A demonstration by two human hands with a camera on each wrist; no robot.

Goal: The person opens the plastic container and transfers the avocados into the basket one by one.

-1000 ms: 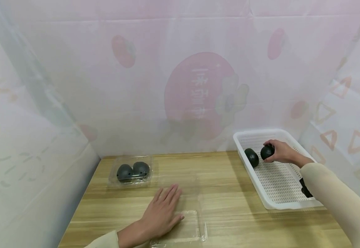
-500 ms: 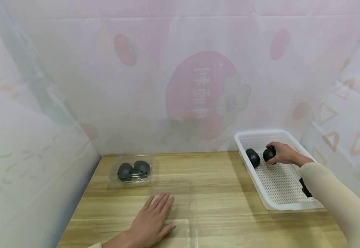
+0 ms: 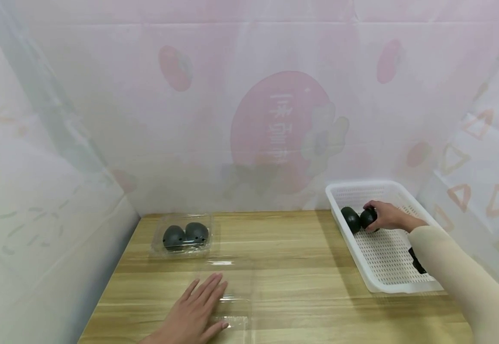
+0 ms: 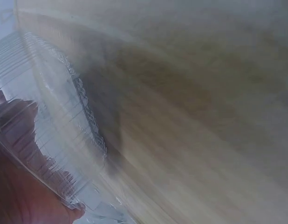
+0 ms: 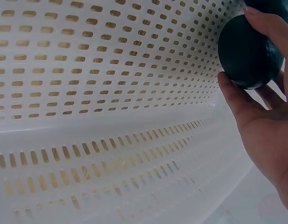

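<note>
In the head view my right hand (image 3: 385,216) grips a dark green avocado (image 3: 367,218) inside the white plastic basket (image 3: 378,288). Thumb and fingers curl round this avocado (image 5: 249,52) in the right wrist view. A second avocado (image 3: 351,220) lies right beside it, by the basket's left wall. My left hand (image 3: 191,310) lies with straight, slightly spread fingers over an opened clear plastic clamshell box (image 3: 240,277) on the wooden table. Ribbed clear plastic (image 4: 55,102) overlaps the left hand's fingers in the blurred left wrist view.
A closed clear clamshell box (image 3: 159,243) with two dark avocados (image 3: 195,234) stands at the table's back left. A black object (image 3: 417,262) shows at the basket's right, partly hidden by my right sleeve (image 3: 447,267). Printed curtains stand behind and at both sides.
My left hand and the opened clamshell box have moved left and toward me. My right hand, still gripping its avocado, has shifted slightly to bring it beside the other one.
</note>
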